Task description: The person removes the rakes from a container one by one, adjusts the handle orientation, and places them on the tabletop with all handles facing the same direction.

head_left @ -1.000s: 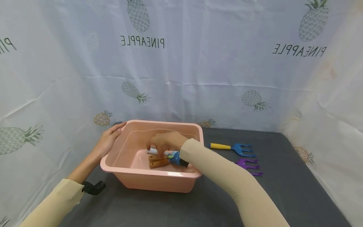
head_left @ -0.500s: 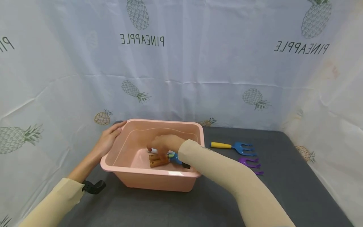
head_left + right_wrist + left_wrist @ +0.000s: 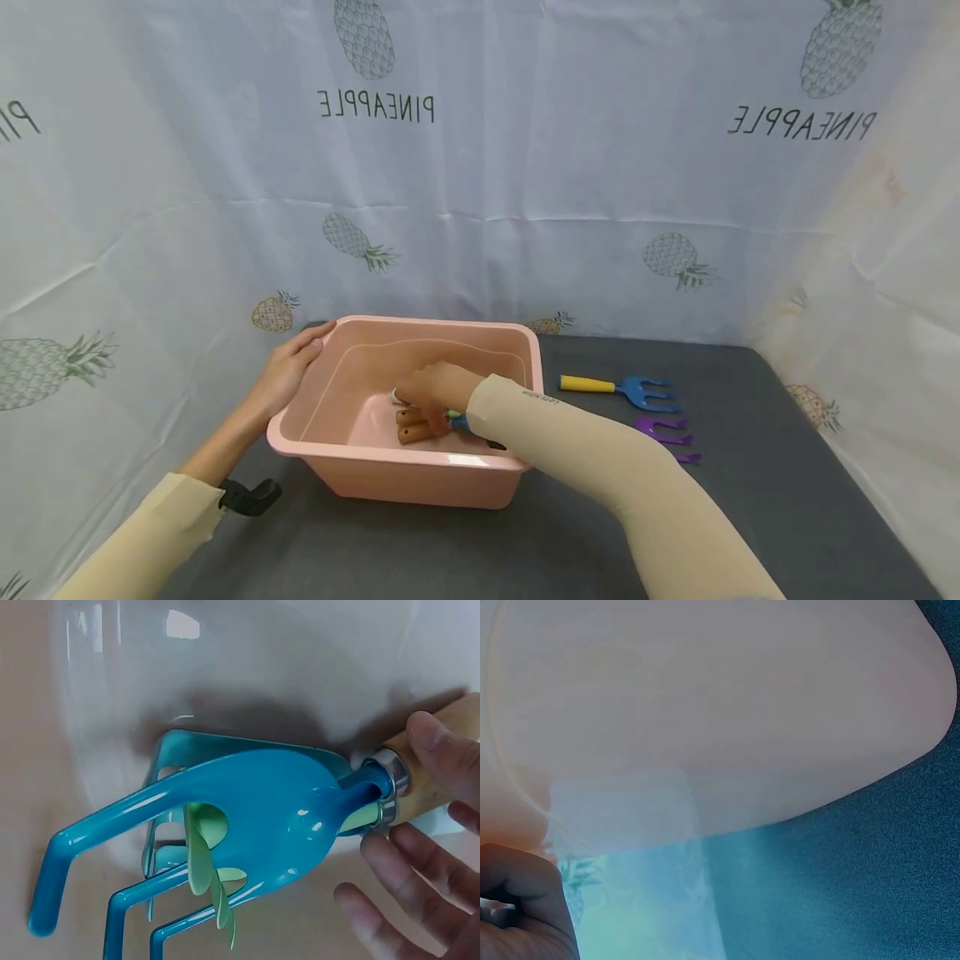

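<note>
At the left end of the pink basin (image 3: 427,453), my left hand (image 3: 285,371) grips the rim; the left wrist view shows only a bent part of that hand (image 3: 521,900) beside the basin wall (image 3: 727,712). My right hand (image 3: 438,385) is down inside the basin, over two tools with wooden handles (image 3: 416,433). In the right wrist view a blue hand fork (image 3: 277,810) lies over another blue tool (image 3: 247,742) and a light green one (image 3: 202,847). There the right thumb and fingers (image 3: 435,757) are spread apart on either side of the wooden handle (image 3: 427,791). A white handle end (image 3: 397,396) shows beside the hand.
Right of the basin lies a yellow-handled blue fork (image 3: 618,387) on the dark table (image 3: 570,542). A purple fork (image 3: 663,433) lies nearer, partly hidden by the right sleeve. A pineapple-print curtain (image 3: 487,167) hangs behind and at the sides.
The right hand has shifted slightly right and down in the basin, covering more of the white handle. The left hand and basin stay nearly as before; the view has shifted slightly.
</note>
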`<state>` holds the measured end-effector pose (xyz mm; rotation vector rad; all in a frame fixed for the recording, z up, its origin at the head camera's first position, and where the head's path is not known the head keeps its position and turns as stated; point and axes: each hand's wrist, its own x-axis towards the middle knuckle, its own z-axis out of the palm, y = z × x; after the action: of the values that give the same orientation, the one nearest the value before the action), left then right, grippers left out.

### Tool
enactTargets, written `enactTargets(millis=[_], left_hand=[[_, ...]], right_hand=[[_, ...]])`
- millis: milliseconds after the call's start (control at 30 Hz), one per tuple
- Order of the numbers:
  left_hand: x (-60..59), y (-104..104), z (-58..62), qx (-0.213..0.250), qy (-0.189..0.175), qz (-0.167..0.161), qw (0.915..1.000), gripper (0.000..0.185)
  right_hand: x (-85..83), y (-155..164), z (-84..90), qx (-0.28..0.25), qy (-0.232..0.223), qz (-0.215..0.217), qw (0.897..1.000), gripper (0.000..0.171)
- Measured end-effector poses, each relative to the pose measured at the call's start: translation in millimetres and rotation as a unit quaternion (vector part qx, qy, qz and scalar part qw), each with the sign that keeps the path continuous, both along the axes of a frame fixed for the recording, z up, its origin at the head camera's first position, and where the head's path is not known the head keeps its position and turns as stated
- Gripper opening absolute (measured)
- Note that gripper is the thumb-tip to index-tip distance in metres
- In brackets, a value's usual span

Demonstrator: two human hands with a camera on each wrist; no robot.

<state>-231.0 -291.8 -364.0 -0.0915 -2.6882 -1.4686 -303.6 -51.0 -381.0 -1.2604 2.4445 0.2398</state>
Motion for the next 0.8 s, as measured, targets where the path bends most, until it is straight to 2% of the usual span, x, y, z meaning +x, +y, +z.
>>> enactTargets(millis=[233,367,467,600,800], left_hand=[[0.3,-1,-0.6,-0.001,-0.004,0.004,1.0000,0.053],[0.5,0,-0.4,-0.002,-0.001,0.003,1.0000,0.053],[0.8,0,-0.1,-0.001,0.001,0.003,1.0000,0.052],[0.8,0,0.4,0.000,-0.001,0.006,1.0000,0.052],[0.9,1,0.9,0.004,-0.003,0.009,0.9999,0.052]], right_hand=[[5.6,0,-2.3,0.008,0.020,0.008,1.000,0.057],[9.0,2,-2.1,-0.014,-0.008,-0.026,1.000,0.049],[10.4,1,-2.3,-0.007,0.005,-0.018,1.000,0.045],[11.5,-1,-2.1,0.024,0.048,0.017,0.998,0.047],[10.1,-3,-2.6,0.033,0.036,-0.001,0.999,0.047]])
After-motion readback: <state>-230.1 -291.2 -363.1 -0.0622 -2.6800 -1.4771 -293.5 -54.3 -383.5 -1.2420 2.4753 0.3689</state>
